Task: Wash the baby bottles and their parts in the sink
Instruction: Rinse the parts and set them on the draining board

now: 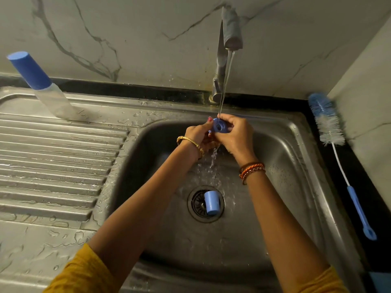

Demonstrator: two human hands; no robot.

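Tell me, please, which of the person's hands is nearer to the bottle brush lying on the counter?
The right hand. It holds the blue bottle ring under the tap's stream, on the side toward the bottle brush; the left hand grips the ring from the far side, further from the brush.

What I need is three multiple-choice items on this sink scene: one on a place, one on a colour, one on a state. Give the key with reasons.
1. Where does the small blue plastic cap lie?
A. on the ridged draining board
B. over the round drain in the steel sink basin
C. on the black counter

2. What colour is the handle of the long bottle brush?
A. red
B. green
C. blue

3. What is the steel tap doing?
A. running
B. dry
C. wrapped in a cloth

Key: 1 B, the cap rests on the drain strainer. 2 C, the handle is blue. 3 A, a thin stream falls onto the blue plastic ring that the left hand and right hand hold.
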